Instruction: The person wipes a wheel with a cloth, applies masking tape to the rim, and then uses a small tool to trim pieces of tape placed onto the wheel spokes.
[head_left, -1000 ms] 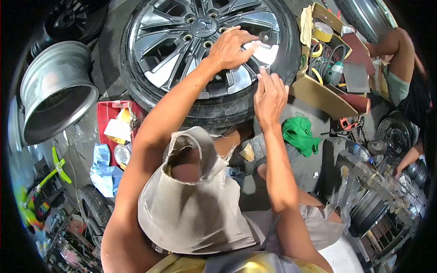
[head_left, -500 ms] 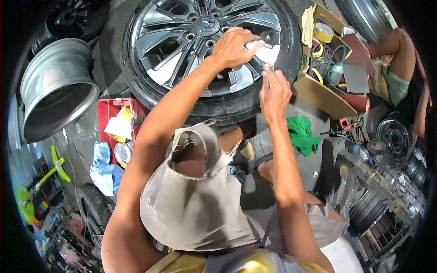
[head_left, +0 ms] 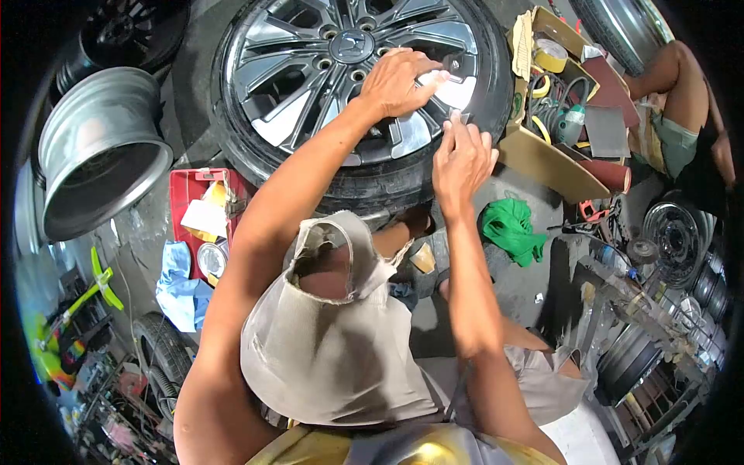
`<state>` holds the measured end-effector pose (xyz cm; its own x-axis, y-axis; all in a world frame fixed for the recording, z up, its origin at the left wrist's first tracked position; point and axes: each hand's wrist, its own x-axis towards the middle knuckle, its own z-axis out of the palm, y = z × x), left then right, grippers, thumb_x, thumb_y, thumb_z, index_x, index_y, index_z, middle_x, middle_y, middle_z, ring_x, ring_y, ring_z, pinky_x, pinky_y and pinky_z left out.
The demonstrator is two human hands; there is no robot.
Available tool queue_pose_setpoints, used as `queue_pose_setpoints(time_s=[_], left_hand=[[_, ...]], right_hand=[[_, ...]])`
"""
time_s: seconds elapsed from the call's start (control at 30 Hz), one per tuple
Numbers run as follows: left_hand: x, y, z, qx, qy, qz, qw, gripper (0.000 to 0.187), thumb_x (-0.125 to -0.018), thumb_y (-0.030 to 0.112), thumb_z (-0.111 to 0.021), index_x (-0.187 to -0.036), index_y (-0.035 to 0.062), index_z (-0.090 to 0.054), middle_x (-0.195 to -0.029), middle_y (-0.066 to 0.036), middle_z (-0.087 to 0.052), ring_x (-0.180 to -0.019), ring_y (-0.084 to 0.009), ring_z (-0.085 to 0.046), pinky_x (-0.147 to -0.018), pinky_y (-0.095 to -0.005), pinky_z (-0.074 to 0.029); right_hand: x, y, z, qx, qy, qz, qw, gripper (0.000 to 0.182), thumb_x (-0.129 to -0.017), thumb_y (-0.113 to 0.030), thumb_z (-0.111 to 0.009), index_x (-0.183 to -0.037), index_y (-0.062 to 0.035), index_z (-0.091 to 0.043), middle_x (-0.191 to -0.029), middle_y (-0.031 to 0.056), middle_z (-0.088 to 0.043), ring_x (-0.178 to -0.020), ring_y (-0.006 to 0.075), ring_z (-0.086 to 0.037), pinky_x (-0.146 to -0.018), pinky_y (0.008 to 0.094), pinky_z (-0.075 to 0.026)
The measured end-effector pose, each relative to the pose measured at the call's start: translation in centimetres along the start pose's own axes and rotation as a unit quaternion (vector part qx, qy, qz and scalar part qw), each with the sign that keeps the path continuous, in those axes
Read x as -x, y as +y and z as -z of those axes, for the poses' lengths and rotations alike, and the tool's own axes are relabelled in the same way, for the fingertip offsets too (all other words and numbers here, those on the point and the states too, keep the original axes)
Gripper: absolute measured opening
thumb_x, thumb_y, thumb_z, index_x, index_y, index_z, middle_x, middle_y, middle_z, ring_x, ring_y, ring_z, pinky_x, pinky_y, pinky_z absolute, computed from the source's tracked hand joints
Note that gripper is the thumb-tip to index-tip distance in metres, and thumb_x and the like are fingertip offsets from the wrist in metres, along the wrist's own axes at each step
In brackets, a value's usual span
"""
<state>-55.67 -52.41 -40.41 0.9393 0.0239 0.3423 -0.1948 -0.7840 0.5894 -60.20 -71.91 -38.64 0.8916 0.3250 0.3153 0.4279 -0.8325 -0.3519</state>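
A car wheel [head_left: 271, 66] with dark and bright machined spokes and a black tyre [head_left: 372, 186] lies face up before me. My left hand [head_left: 399, 84] rests on the spokes right of the hub cap [head_left: 351, 46], its fingers stretched out and the thumb apart. It lies beside a bright spoke end [head_left: 456, 93]. Just below that spoke end, near the rim's edge, my right hand [head_left: 465, 159] is closed in a pinch. A small pale tip shows at its fingertips, too small to name.
An open cardboard box [head_left: 554, 167] with tape rolls and sandpaper stands at right, beside another person's bent leg [head_left: 670, 89]. A green cloth [head_left: 513, 231] lies below it. At left are a bare rim [head_left: 101, 108], a red bin [head_left: 182, 198] and a blue cloth [head_left: 180, 291].
My right hand has shifted slightly left and down, still pinched near the rim's edge. My left hand stays in place on the spokes.
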Motion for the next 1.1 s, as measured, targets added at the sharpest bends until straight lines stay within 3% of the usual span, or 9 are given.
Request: queue_pose_setpoints(time_s=[0.27,0.4,0.47,0.63,0.77,0.87,1.1], left_hand=[[0.2,-1.0,-1.1,-0.024,0.021,-0.018,0.999,0.042,-0.100,0.041,-0.058,-0.114,0.0065,-0.078,-0.114,-0.015,-0.075,-0.116,-0.0367,-0.066,-0.112,-0.0451,-0.043],[0.2,-0.1,-0.3,-0.020,0.025,-0.009,0.999,0.043,-0.100,0.041,-0.058,-0.114,0.0045,-0.077,-0.110,-0.016,-0.075,-0.113,-0.0372,-0.067,-0.112,-0.0453,-0.043],[-0.1,-0.3,-0.1,-0.014,0.009,-0.013,1.000,0.043,-0.101,0.041,-0.058,-0.114,0.0048,-0.077,-0.112,-0.015,-0.075,-0.114,-0.0372,-0.067,-0.113,-0.0452,-0.043],[0.3,-0.4,-0.3,-0.008,0.016,-0.009,1.000,0.043,-0.101,0.042,-0.057,-0.116,0.0057,-0.077,-0.112,-0.016,-0.075,-0.115,-0.0380,-0.066,-0.114,-0.0464,-0.042],[0.2,-0.4,-0.3,-0.020,0.011,-0.017,1.000,0.044,-0.101,0.041,-0.057,-0.117,0.0060,-0.077,-0.113,-0.016,-0.075,-0.117,-0.0385,-0.065,-0.117,-0.0470,-0.039],[0.0,-1.2,-0.5,-0.014,0.042,-0.037,0.998,0.042,-0.100,0.039,-0.058,-0.114,0.0041,-0.076,-0.110,-0.016,-0.076,-0.112,-0.0363,-0.067,-0.115,-0.0478,-0.041],[0.2,-0.6,-0.4,-0.012,0.036,-0.032,0.999,0.040,-0.099,0.038,-0.059,-0.114,0.0048,-0.077,-0.108,-0.016,-0.076,-0.108,-0.0343,-0.069,-0.115,-0.0469,-0.042]], right_hand=[[0.8,-0.9,-0.2,-0.027,0.018,-0.039,0.999,0.030,-0.098,-0.021,-0.065,-0.124,-0.0071,-0.075,-0.087,0.0067,-0.066,-0.087,0.0287,-0.058,-0.076,0.0433,-0.038],[2.3,-1.4,-0.6,-0.049,-0.007,-0.071,0.996,0.029,-0.099,-0.021,-0.064,-0.121,-0.0070,-0.075,-0.086,0.0085,-0.067,-0.085,0.0302,-0.058,-0.076,0.0450,-0.038],[0.8,-0.7,-1.4,-0.028,0.047,-0.070,0.996,0.030,-0.098,-0.021,-0.065,-0.121,-0.0059,-0.076,-0.085,0.0088,-0.066,-0.084,0.0308,-0.058,-0.074,0.0453,-0.037],[2.3,-1.4,-0.6,-0.054,0.014,-0.081,0.995,0.027,-0.098,-0.019,-0.064,-0.118,-0.0043,-0.076,-0.084,0.0106,-0.067,-0.084,0.0313,-0.059,-0.074,0.0457,-0.037],[1.5,-0.4,-1.4,-0.047,0.042,-0.060,0.996,0.028,-0.098,-0.019,-0.064,-0.117,-0.0018,-0.076,-0.085,0.0115,-0.067,-0.084,0.0316,-0.059,-0.072,0.0452,-0.036],[2.3,-1.3,-0.4,-0.063,0.002,-0.061,0.996,0.027,-0.099,-0.019,-0.063,-0.116,-0.0028,-0.075,-0.086,0.0119,-0.068,-0.086,0.0328,-0.060,-0.075,0.0465,-0.039],[1.2,-0.6,-0.9,-0.066,0.022,-0.063,0.996,0.026,-0.099,-0.020,-0.063,-0.116,-0.0037,-0.075,-0.088,0.0109,-0.068,-0.088,0.0320,-0.061,-0.076,0.0471,-0.039]])
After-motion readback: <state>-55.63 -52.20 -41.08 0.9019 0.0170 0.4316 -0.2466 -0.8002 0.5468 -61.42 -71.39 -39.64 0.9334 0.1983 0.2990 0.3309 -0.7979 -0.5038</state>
